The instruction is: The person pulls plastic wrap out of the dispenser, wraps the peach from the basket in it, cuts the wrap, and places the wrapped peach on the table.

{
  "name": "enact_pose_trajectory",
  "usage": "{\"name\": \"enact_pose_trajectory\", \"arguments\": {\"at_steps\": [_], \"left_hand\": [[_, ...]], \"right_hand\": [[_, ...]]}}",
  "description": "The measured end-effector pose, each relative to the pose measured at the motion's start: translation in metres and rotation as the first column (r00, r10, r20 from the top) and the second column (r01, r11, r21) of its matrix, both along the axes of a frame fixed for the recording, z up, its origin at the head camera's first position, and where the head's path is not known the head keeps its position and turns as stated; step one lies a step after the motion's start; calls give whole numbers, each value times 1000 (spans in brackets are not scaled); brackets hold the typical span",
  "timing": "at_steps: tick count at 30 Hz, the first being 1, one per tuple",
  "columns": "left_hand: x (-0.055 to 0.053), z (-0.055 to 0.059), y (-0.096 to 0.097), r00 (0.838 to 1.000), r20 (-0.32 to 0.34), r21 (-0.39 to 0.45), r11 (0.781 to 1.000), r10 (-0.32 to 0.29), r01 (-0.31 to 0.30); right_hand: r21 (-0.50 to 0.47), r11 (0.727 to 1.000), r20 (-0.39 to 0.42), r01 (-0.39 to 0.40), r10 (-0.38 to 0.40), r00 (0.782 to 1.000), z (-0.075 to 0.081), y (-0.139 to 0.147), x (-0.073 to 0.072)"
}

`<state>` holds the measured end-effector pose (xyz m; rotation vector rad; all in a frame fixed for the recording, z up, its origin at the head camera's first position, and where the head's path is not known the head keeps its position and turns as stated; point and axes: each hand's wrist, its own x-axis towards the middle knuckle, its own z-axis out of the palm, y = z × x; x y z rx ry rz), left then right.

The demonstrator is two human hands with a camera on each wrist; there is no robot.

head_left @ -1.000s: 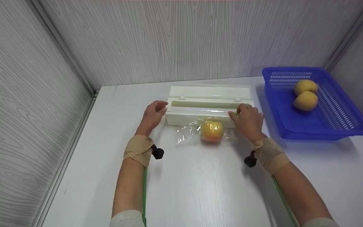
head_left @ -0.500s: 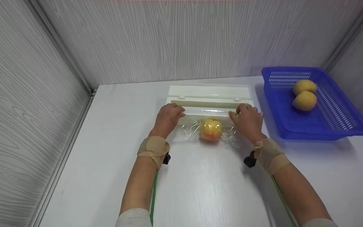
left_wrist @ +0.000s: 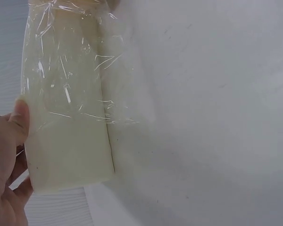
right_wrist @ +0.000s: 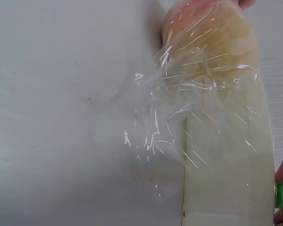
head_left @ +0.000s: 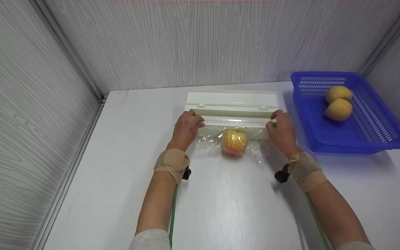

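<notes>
Gripping the near left end of a long box (head_left: 234, 113) with the left hand (head_left: 186, 126), with thumb on the front edge and fingers bent round the end. Pinching a small green piece (right_wrist: 279, 195) at the front rim with the right hand (head_left: 282, 132); cannot tell how the hidden fingers lie.

Apart from both hands and between them, just at six o'clock of the box, a round peach-like fruit (head_left: 234, 142): between three and four o'clock from the left hand, between eight and nine from the right. Yellow on top, flushed orange-red below, creased by a dimple.

Over fruit and box front, clear plastic film (right_wrist: 151, 136), thin, glossy, crinkled into bright streaks. Off-white and smooth for the box, with straight edges and a lid (head_left: 233, 99) hinged open toward twelve o'clock.

Between two and three o'clock from the wrapped fruit, a blue slotted plastic basket (head_left: 325, 135), and in it two yellow fruits (head_left: 339, 109), touching. Underneath, a white table (head_left: 227, 194); at twelve o'clock, a pale wood-grain panel (head_left: 186, 45).
</notes>
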<state>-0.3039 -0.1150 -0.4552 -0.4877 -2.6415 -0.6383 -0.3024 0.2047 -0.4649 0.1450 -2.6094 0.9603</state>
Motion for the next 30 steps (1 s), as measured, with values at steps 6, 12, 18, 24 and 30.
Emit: {"name": "enact_pose_trajectory", "arguments": {"at_steps": [6,12,18,24,30], "left_hand": [[0,2,0,999,41,21,1000,7,-8],[0,2,0,997,79,15,1000,15,-16],[0,0,-1,999,48,31,1000,6,-8],[2,-1,-3,999,26,44,999,-32,30],[2,6,-4,988,147,77,996,-50,39]], "right_hand": [[-104,995,-20,-12,10,1000,0,6,-1],[-101,995,-50,2,-7,999,-4,8,-2],[-122,992,-64,-16,9,998,-7,10,-2],[-83,995,-81,-47,40,996,-10,12,-2],[-23,997,-114,-72,69,991,-12,15,4]]}}
